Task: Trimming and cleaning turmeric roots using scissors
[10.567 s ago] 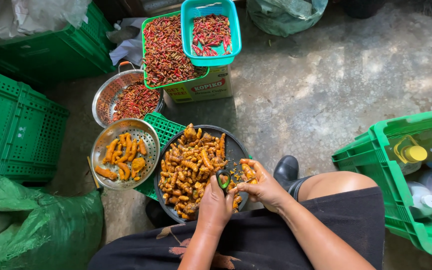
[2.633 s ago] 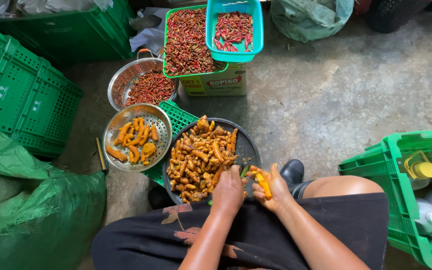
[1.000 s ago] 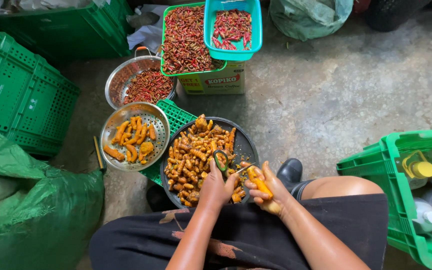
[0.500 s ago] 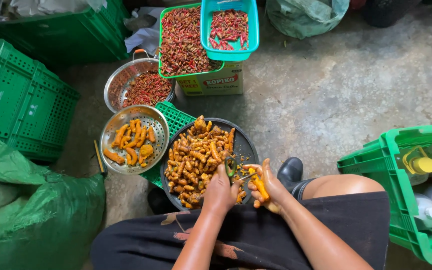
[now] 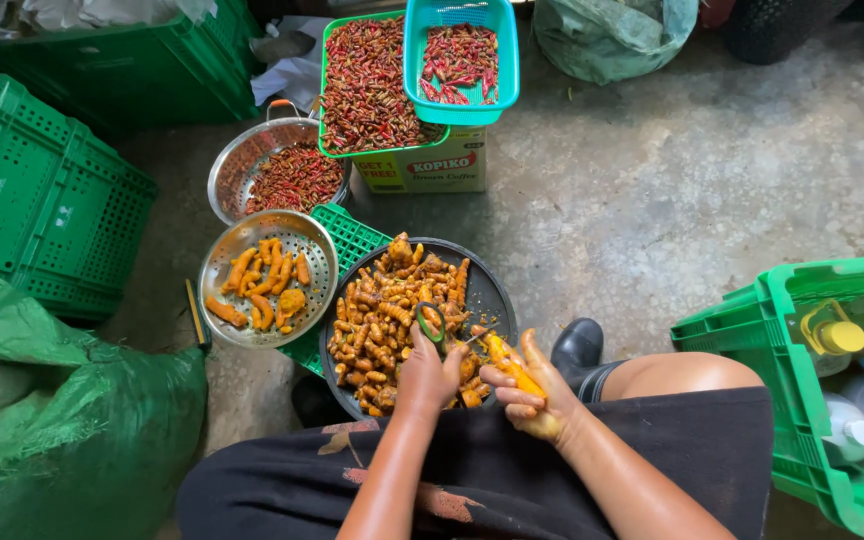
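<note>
My left hand point(image 5: 428, 375) grips a small green-handled peeler point(image 5: 429, 323) over the near edge of a dark round tray point(image 5: 497, 292) heaped with unpeeled turmeric roots point(image 5: 392, 318). My right hand point(image 5: 540, 400) holds one orange turmeric root point(image 5: 512, 367) just right of the peeler, above my lap. A perforated metal bowl point(image 5: 222, 265) to the left holds several peeled orange roots point(image 5: 262, 288).
Behind it stand a metal colander point(image 5: 232, 170), a green basket point(image 5: 332, 90) and a teal basket point(image 5: 417, 60), all holding red chillies, above a cardboard box point(image 5: 432, 172). Green crates point(image 5: 32, 200) and a green sack point(image 5: 62, 420) lie left. A green crate with bottles point(image 5: 802, 330) sits right.
My hands stay at the tray's near edge, working on the root. The left hand with the peeler has shifted slightly between strokes; the camera view has drifted a little.
</note>
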